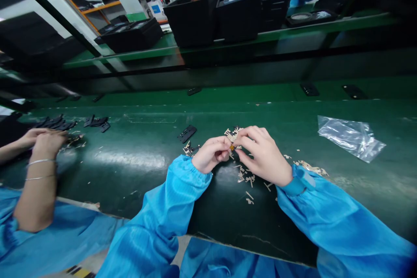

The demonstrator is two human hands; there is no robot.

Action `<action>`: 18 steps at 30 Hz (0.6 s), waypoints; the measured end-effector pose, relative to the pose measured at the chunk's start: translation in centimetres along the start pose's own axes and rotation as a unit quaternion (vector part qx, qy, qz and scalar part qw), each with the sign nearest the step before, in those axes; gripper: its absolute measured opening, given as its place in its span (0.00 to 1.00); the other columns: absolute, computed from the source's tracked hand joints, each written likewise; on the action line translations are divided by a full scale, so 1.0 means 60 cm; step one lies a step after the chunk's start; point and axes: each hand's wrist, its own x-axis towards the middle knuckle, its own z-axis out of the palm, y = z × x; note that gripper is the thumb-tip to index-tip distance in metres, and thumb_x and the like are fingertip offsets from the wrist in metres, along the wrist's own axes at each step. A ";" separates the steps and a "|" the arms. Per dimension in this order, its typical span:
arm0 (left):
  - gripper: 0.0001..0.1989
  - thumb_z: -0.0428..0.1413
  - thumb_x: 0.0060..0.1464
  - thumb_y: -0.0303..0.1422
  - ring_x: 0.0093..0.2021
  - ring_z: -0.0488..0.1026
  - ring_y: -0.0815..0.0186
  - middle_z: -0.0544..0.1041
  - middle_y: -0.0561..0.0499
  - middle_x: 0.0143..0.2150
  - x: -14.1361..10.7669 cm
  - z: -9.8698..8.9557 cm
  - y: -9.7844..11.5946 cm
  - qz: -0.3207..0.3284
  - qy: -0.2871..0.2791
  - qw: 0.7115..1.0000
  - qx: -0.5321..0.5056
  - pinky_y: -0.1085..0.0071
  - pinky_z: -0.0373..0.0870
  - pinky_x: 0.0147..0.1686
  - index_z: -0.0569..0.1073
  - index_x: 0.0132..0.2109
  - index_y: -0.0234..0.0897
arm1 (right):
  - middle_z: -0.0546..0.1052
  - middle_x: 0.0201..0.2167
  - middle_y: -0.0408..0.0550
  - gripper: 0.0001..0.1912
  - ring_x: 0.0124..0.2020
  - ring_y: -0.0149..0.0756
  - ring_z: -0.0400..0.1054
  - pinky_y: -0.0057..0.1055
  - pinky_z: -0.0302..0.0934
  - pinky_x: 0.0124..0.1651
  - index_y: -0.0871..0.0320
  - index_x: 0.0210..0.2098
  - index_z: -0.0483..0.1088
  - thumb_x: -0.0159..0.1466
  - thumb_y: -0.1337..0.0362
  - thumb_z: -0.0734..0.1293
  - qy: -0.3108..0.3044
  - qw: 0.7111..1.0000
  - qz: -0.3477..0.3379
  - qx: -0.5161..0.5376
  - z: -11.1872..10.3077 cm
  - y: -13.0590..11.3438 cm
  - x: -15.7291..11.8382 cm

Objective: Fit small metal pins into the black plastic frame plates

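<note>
Between my two hands is a tiny orange-and-dark part (232, 147), too small to name exactly. My left hand (213, 153) pinches it from the left side. From the right, the thumb and fingers of my right hand (260, 152) come together at the same part; whether they grip it or only touch it is hard to see. Just behind my fingertips lies a small heap of beige and black pieces (232, 131). Beige scraps (246, 174) are scattered below my hands. A black plate with holes (187, 133) rests to the left, beside a few small metallic parts (189, 149).
A clear plastic bag (352, 137) and more beige scraps (311, 167) lie to the right. At left, a co-worker's hands (48, 139) work near a pile of black plates (55, 122). Black bins (239, 13) stand on the raised shelf, with people behind them.
</note>
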 end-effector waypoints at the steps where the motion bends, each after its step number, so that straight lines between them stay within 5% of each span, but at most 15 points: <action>1: 0.07 0.50 0.40 0.33 0.15 0.49 0.78 0.55 0.60 0.15 -0.003 0.004 0.000 -0.003 -0.005 1.000 0.012 0.76 0.49 0.19 0.60 0.24 0.35 | 0.71 0.35 0.49 0.06 0.38 0.38 0.63 0.35 0.53 0.40 0.57 0.32 0.67 0.60 0.70 0.59 0.006 1.000 -0.008 -0.010 0.001 0.000 0.000; 5: 0.08 0.49 0.45 0.36 0.16 0.53 0.77 0.57 0.59 0.16 0.001 0.000 0.010 -0.016 -0.008 0.993 0.114 0.77 0.54 0.19 0.61 0.26 0.35 | 0.70 0.32 0.48 0.06 0.35 0.37 0.62 0.35 0.53 0.39 0.58 0.29 0.66 0.61 0.69 0.59 0.036 0.999 -0.005 -0.008 0.001 0.003 0.001; 8: 0.09 0.51 0.49 0.36 0.21 0.62 0.75 0.65 0.55 0.21 0.040 -0.046 0.039 -0.013 0.038 0.968 0.247 0.76 0.61 0.23 0.67 0.31 0.33 | 0.69 0.31 0.48 0.05 0.35 0.37 0.62 0.35 0.53 0.38 0.58 0.28 0.64 0.60 0.70 0.60 0.045 0.999 0.022 0.010 -0.003 0.009 0.002; 11: 0.06 0.54 0.51 0.31 0.33 0.69 0.71 0.71 0.50 0.34 0.111 -0.126 0.082 0.006 0.152 0.906 0.394 0.73 0.67 0.34 0.70 0.36 0.33 | 0.69 0.31 0.47 0.05 0.35 0.37 0.63 0.34 0.54 0.38 0.58 0.29 0.63 0.60 0.71 0.59 0.054 0.997 0.038 0.029 -0.005 0.014 0.002; 14: 0.14 0.51 0.56 0.35 0.44 0.69 0.63 0.69 0.45 0.48 0.182 -0.204 0.118 0.005 0.250 0.829 0.501 0.61 0.69 0.43 0.67 0.47 0.33 | 0.68 0.30 0.47 0.04 0.35 0.37 0.63 0.34 0.54 0.38 0.57 0.29 0.61 0.59 0.72 0.59 0.058 0.996 0.046 0.048 -0.007 0.015 0.002; 18: 0.16 0.51 0.57 0.36 0.47 0.69 0.62 0.68 0.44 0.50 0.246 -0.255 0.132 -0.002 0.300 0.765 0.569 0.58 0.69 0.44 0.65 0.51 0.34 | 0.68 0.29 0.46 0.05 0.34 0.36 0.63 0.34 0.55 0.37 0.57 0.28 0.60 0.59 0.72 0.59 0.054 0.996 0.049 0.057 -0.008 0.014 0.004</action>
